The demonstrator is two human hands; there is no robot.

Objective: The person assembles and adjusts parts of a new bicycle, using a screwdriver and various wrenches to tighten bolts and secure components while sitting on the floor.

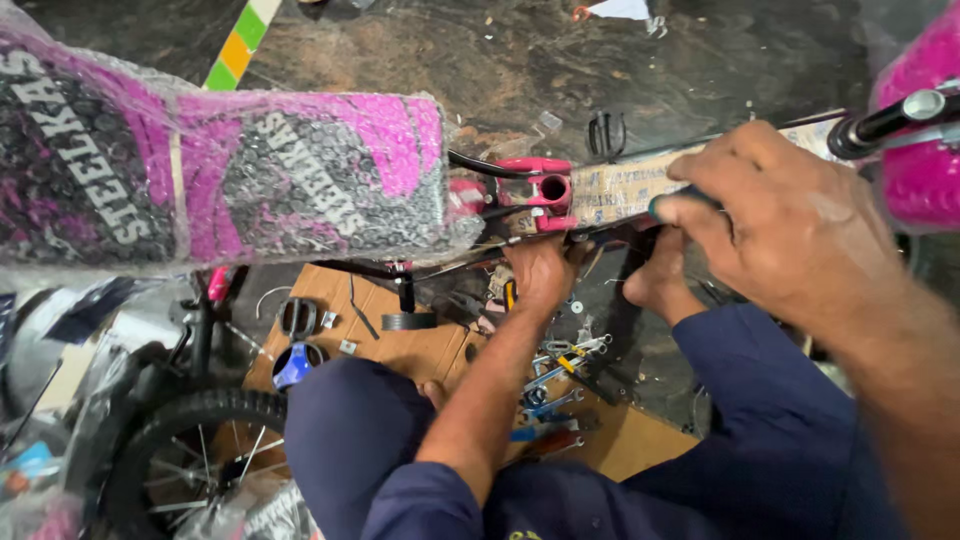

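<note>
1. While the pink bike frame [545,190] lies across the upper middle of the view, its tube wrapped in brown card [620,188], the right hand [790,225] is closed round that wrapped tube from above, fingers curled over the near side.
2. Left hand [540,270] reaches up from below, just under the pink tube end; fingers are tucked up vs. the frame's underside. Looks closed on sth there, but can't tell what, it's hidden.
3. Big pink/black/grey padded part in clear plastic wrap [230,175] fills the upper left, its right end touching the frame.
4. Black tyre w/ spokes [185,450] at bottom left, partly under plastic.
5. Flat cardboard sheet [420,345] on the floor below the frame; spanners & small tools [560,375] are strewn along its right edge, near the left forearm. Black tape roll [408,321] near the sheet's middle; blue-lined round tin [297,363] at its left edge.
6. Dark stained floor [600,60] beyond the frame; a striped green/orange/white strip [240,45] lies at upper left.
7. Black bar w/ a silver end [890,118] pokes in at the right edge, beside another pink wrapped part [925,170].
</note>
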